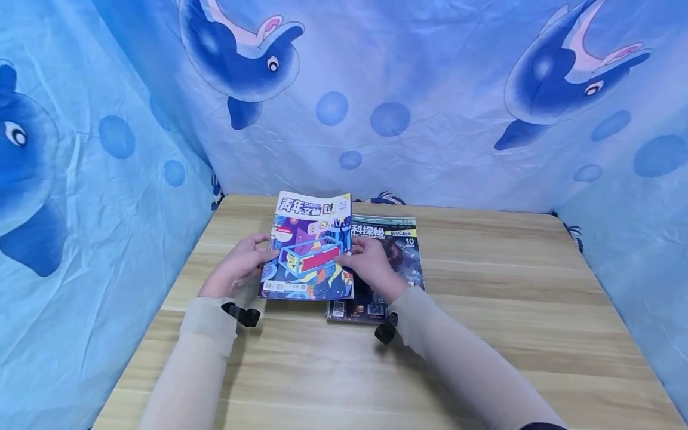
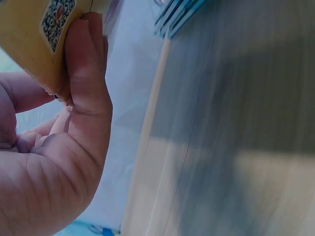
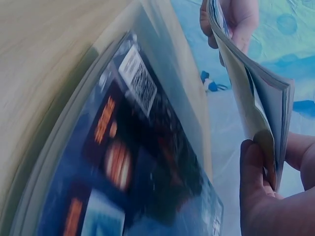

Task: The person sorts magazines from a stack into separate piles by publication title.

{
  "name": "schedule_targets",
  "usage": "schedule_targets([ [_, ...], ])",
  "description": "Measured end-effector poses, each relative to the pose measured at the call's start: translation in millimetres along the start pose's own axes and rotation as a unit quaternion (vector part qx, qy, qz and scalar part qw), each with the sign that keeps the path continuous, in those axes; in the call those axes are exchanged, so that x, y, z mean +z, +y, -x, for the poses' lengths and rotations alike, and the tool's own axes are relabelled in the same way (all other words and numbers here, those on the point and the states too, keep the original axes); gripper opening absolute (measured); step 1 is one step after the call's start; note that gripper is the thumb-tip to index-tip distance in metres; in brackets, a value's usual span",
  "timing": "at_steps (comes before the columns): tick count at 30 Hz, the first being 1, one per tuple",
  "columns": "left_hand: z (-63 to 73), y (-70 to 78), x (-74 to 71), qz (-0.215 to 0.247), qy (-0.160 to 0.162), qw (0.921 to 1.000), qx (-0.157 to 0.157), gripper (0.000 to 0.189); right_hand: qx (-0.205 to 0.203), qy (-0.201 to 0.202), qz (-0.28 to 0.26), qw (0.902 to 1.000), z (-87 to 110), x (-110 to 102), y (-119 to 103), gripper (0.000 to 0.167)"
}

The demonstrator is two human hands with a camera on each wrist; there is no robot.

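Observation:
Both hands hold a colourful magazine (image 1: 312, 263) with a white title band, raised off the table. My left hand (image 1: 239, 263) pinches its left edge, and my right hand (image 1: 371, 263) pinches the right edge. From the left wrist, a yellowish back cover (image 2: 29, 29) with a printed code shows between thumb and fingers. In the right wrist view the magazine's pages (image 3: 273, 98) part slightly at the lower edge. A dark space-themed magazine (image 1: 409, 257) lies beneath and to the right, partly hidden by the held one and by my right hand; layered edges show under its cover.
The wooden table (image 1: 500, 286) stretches out to the right and toward the front. Behind it and at the sides hangs a blue curtain (image 1: 441, 161) with dolphin prints. Its folds meet the table's back edge.

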State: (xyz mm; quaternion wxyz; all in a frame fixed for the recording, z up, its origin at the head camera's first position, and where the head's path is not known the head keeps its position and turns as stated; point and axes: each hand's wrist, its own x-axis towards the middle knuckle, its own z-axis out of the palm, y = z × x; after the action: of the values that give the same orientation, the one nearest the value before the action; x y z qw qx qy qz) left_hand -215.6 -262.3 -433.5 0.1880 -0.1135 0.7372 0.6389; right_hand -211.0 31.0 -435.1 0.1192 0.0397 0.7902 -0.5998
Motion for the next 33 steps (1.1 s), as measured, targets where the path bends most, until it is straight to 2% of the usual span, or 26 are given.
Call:
schedule_targets([
  [7,-3.6,1.6,-23.1,-0.006,-0.009,0.9999,0.0,0.064,0.002,-0.012,0.014,0.9998,-5.6,19.5,-9.5,0.067],
  [14,-10.3,6.9,-37.8,-0.048,-0.004,0.9988,-0.002,0.065,0.005,-0.033,0.018,0.9993,-16.9,30.2,-19.4,0.071],
  [17,-12.2,7.4,-42.1,-0.046,0.007,0.9988,-0.011,0.065,0.011,-0.05,0.001,0.9987,-23.6,33.3,-21.4,0.07],
  [23,-17.3,2.3,-51.9,-0.037,0.021,0.9988,-0.023,0.067,0.026,-0.073,-0.041,0.9962,-38.3,46.8,-21.2,0.055],
  [29,-29.5,-2.9,-56.6,-0.045,0.046,0.9975,-0.031,0.065,0.036,-0.062,-0.01,0.9974,-46.2,59.5,-25.1,0.055],
  [33,-34.5,-5.4,-57.6,-0.064,0.065,0.9952,-0.035,0.064,0.039,-0.054,0.009,0.9977,-52.2,66.4,-26.1,0.047],
])
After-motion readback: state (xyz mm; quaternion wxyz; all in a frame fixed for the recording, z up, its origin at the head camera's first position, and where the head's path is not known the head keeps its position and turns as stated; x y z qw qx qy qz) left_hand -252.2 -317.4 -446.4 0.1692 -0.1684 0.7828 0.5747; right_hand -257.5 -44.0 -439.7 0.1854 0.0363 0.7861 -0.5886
